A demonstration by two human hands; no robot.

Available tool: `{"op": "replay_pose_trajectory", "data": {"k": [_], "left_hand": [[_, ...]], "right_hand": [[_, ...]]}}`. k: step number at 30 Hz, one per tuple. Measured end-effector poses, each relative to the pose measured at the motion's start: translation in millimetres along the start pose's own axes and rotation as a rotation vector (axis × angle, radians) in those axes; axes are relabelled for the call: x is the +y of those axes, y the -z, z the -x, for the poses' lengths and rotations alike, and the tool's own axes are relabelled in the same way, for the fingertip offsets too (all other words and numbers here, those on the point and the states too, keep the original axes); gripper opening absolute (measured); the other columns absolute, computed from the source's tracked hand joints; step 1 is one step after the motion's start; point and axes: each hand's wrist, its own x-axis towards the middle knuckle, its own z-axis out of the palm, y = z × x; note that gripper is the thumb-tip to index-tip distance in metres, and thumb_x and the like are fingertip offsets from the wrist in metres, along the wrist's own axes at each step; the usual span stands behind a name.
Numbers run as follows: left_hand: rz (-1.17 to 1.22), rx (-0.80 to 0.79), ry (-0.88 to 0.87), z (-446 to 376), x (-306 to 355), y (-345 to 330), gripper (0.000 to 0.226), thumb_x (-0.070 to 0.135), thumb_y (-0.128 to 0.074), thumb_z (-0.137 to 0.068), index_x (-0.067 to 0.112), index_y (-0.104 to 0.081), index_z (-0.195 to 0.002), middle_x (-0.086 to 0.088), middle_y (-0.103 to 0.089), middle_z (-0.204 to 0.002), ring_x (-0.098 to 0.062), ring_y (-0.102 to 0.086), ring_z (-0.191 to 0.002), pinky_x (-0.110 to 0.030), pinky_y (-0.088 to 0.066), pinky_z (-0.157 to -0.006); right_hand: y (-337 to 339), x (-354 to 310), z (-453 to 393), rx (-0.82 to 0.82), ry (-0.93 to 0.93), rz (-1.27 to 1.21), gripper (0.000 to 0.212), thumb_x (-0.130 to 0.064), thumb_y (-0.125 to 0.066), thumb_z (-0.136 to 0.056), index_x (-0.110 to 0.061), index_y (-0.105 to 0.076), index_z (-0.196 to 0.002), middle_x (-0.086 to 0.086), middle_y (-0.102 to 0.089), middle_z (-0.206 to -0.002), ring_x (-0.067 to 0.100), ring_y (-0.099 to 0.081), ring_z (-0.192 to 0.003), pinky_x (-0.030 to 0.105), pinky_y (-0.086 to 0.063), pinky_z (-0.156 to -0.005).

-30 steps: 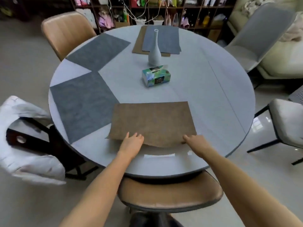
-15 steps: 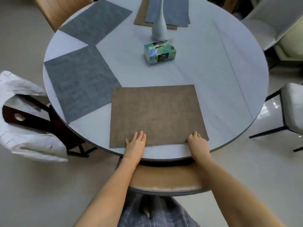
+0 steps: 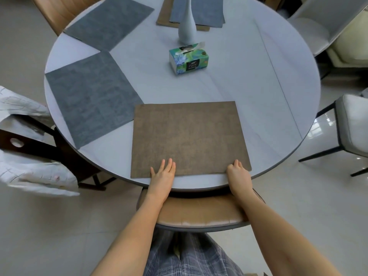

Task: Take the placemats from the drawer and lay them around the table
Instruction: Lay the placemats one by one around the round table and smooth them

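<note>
The left hand (image 3: 162,174) lies flat with straight fingers pressing on the near edge of the brown mat (image 3: 189,136), left of that edge's middle. The right hand (image 3: 238,172) sits at the mat's near right corner with its fingers curled; they seem to pinch the edge, though whether any finger goes under it cannot be told. The brown mat lies flat on the tabletop (image 3: 249,76), directly ahead of both hands, with its long axis running left to right and its near edge roughly along the tabletop's near rim, above a brown chair seat (image 3: 199,212). Its far left corner touches, or just overlaps, the near grey mat (image 3: 89,98) on the left; a second grey mat (image 3: 109,20) lies farther off on the same side. At the far side, behind a pale vase (image 3: 186,22) and a tissue box (image 3: 188,58), a grey mat lies on a brown one (image 3: 197,10), so that pair probably remains to be spread. The right half of the tabletop carries no mat, and grey chairs (image 3: 354,126) stand there. This place looks set; the next mat would come from the far pair, well beyond either hand's present reach, and the open places lie on the right hand's side.
</note>
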Motion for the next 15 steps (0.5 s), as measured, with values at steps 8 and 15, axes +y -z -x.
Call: {"op": "replay_pose_trajectory", "data": {"k": [8, 15], "left_hand": [[0.034, 0.012, -0.018, 4.1, 4.3, -0.5, 0.072, -0.012, -0.04, -0.093, 0.011, -0.007, -0.153, -0.005, 0.0, -0.162, -0.028, 0.001, -0.148, -0.063, -0.013, -0.114], [0.041, 0.012, -0.032, 3.4, 5.4, 0.2, 0.072, -0.011, -0.041, -0.093, 0.012, -0.008, -0.153, -0.004, -0.002, -0.162, -0.027, 0.0, -0.148, -0.062, -0.013, -0.114]], "right_hand": [[-3.6, 5.3, 8.1, 0.007, -0.008, 0.0, 0.032, 0.014, -0.047, -0.081, -0.005, -0.057, -0.106, 0.013, -0.051, -0.117, 0.028, -0.051, -0.11, 0.032, -0.047, -0.075], [-4.9, 5.4, 10.7, 0.003, -0.021, 0.008, 0.033, 0.013, -0.048, -0.081, -0.005, -0.059, -0.107, 0.014, -0.052, -0.117, 0.028, -0.053, -0.109, 0.033, -0.049, -0.076]]}}
